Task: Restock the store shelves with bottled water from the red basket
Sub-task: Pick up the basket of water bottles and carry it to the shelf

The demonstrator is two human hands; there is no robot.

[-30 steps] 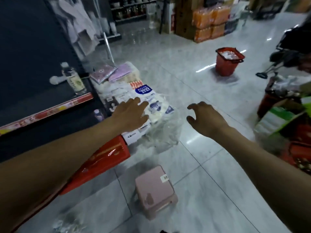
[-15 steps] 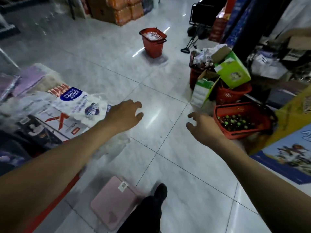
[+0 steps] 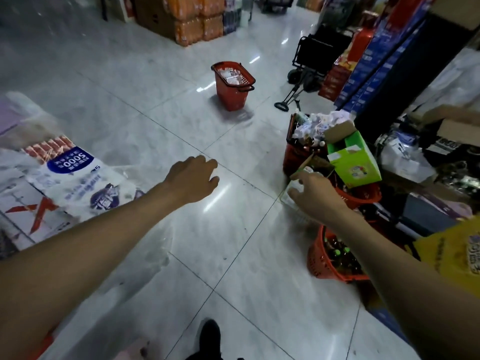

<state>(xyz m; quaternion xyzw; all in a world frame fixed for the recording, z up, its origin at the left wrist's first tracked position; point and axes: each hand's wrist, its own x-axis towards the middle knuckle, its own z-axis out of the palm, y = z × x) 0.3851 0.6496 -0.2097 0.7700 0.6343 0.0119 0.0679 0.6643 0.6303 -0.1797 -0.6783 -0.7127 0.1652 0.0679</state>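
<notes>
Plastic-wrapped packs (image 3: 65, 178) lie at the left edge of the frame, and just right of them the left hand (image 3: 192, 178) hangs over the floor tiles (image 3: 233, 242), fingers loosely curled and empty. In the upper middle a red basket (image 3: 233, 84) stands alone, well apart from both hands, its pale contents too blurred to name. At centre right the right hand (image 3: 317, 196) hovers with loosely bent fingers, gripping nothing, above a second basket (image 3: 318, 258) of green-capped bottles at lower right.

R arm (image 3: 389, 255) covers part of near red basket (image 3: 315, 258); far red basket (image 3: 231, 96) load too blurred to ID; shoe (image 3: 209, 336) cut off at btm edge.
</notes>
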